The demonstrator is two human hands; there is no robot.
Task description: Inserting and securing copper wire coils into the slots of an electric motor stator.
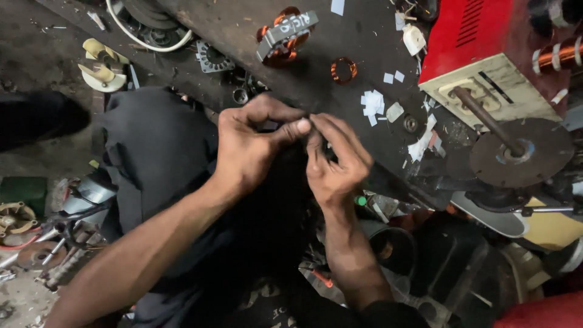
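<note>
Left hand (246, 149): fingertips pinched shut on a small dark part (317, 130).
Right hand (335, 161): fingers closed on the same part, opposite side.
Part: tiny, likely light, fiddly; best pinched at its edges.
Beyond grip: copper coil (344, 70), dark workbench (243, 36).

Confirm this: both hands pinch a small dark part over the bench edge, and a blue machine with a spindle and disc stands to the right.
Not quite: the machine is red with a cream front, not blue, as the head view shows. Otherwise right: left hand and right hand pinch a small dark part at the bench edge.
</note>
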